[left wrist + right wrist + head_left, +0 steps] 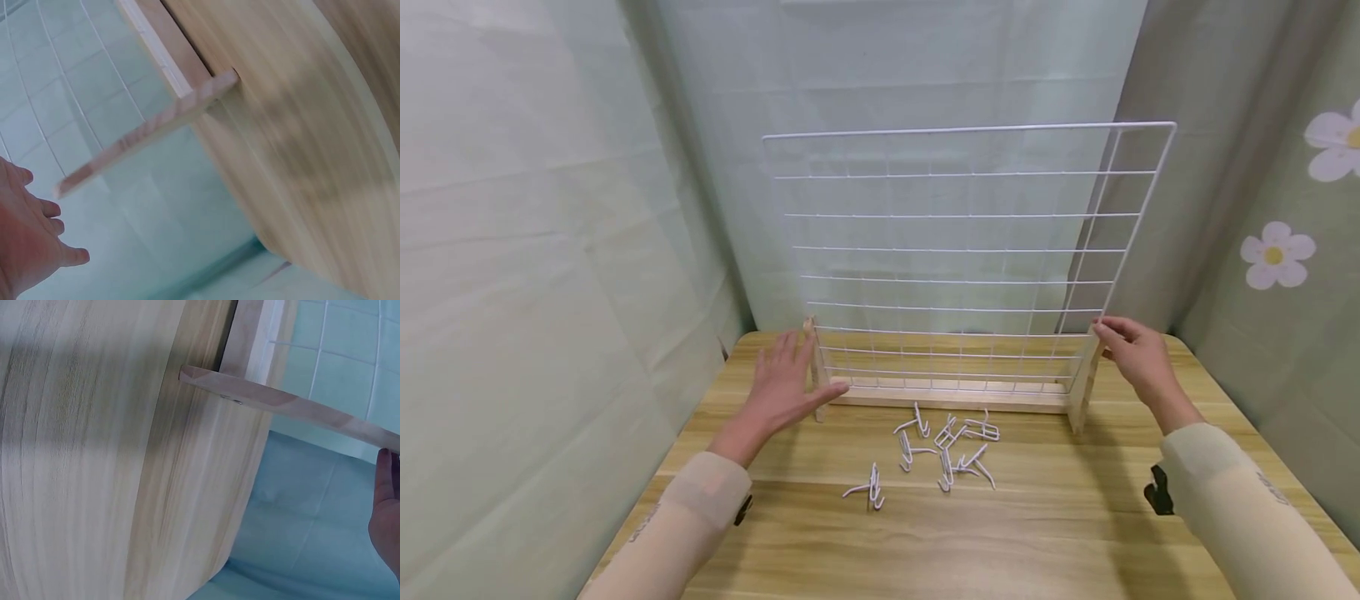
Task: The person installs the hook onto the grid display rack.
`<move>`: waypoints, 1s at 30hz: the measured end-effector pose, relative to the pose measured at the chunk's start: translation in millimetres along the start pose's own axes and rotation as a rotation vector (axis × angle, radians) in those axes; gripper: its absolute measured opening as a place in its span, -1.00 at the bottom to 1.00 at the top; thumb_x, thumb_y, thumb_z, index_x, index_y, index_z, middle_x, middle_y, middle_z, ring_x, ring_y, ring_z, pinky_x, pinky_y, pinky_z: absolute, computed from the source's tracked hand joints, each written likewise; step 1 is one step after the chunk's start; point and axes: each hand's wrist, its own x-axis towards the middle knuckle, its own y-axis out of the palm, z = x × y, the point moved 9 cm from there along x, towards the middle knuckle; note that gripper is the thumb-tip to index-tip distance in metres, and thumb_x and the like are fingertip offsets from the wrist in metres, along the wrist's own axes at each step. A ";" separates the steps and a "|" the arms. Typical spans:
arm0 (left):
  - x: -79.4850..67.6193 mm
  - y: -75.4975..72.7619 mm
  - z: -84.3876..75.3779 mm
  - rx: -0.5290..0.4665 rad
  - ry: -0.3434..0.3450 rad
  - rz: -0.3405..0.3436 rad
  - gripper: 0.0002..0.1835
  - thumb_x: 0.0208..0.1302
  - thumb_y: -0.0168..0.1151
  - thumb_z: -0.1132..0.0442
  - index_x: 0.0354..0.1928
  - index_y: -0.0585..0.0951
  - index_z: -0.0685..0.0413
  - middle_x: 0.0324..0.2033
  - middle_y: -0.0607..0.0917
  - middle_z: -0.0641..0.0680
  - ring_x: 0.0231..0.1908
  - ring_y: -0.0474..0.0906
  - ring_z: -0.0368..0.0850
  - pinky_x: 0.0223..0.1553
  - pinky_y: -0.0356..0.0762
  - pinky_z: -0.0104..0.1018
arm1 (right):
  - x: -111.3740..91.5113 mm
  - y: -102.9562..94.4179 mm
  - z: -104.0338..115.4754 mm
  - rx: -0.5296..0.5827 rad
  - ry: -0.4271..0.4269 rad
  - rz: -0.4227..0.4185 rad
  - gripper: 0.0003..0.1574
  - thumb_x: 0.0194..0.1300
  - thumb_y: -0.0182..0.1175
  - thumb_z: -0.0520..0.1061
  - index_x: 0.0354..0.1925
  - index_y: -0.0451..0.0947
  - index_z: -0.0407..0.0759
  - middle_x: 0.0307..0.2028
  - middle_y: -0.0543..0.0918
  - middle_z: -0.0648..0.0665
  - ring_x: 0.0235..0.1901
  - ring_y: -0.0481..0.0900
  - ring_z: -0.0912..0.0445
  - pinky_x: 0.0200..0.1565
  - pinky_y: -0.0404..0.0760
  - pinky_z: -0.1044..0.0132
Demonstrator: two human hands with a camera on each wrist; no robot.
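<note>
A white wire grid panel stands upright, tilted slightly, in a wooden base with a side board at each end. My left hand has its fingers spread beside the left side board; in the left wrist view the hand is apart from that board. With its fingertips, my right hand pinches the top of the right side board, close to the grid's edge. The right wrist view shows a fingertip of this hand against the board.
Several white wire hooks lie loosely on the wooden table in front of the base. One hook lies apart, nearer the left forearm. Pale cloth curtains hang close around the table's back and sides.
</note>
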 end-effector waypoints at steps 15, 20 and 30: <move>2.4 6.4 -30.0 -0.100 0.046 0.032 0.15 0.17 0.07 -0.52 0.57 -0.02 0.07 0.54 -0.23 0.28 0.51 -0.36 0.22 0.40 -0.34 0.29 | 1.2 -1.6 -7.1 0.154 0.023 -0.049 -0.23 0.49 0.04 0.16 0.33 0.33 -0.43 -0.05 0.52 0.14 -0.11 0.49 0.37 -0.02 0.55 0.44; 1.6 12.3 -33.3 -0.134 0.066 0.040 0.12 0.17 0.10 -0.50 0.57 -0.02 -0.01 0.54 -0.18 0.26 0.50 -0.28 0.26 0.39 -0.25 0.30 | 3.1 0.7 -10.4 0.159 0.046 -0.054 -0.23 0.49 0.03 0.18 0.34 0.33 -0.39 0.02 0.53 0.05 -0.07 0.49 0.34 0.01 0.55 0.42; -4.4 23.2 -44.7 -0.183 0.152 0.062 -0.01 0.24 0.22 -0.33 0.53 0.13 0.08 0.49 0.08 0.30 0.47 -0.08 0.31 0.33 -0.01 0.37 | 3.1 3.9 -13.7 0.190 0.094 -0.070 -0.19 0.47 0.03 0.22 0.38 0.31 -0.36 0.12 0.51 -0.04 0.02 0.49 0.26 0.17 0.47 0.17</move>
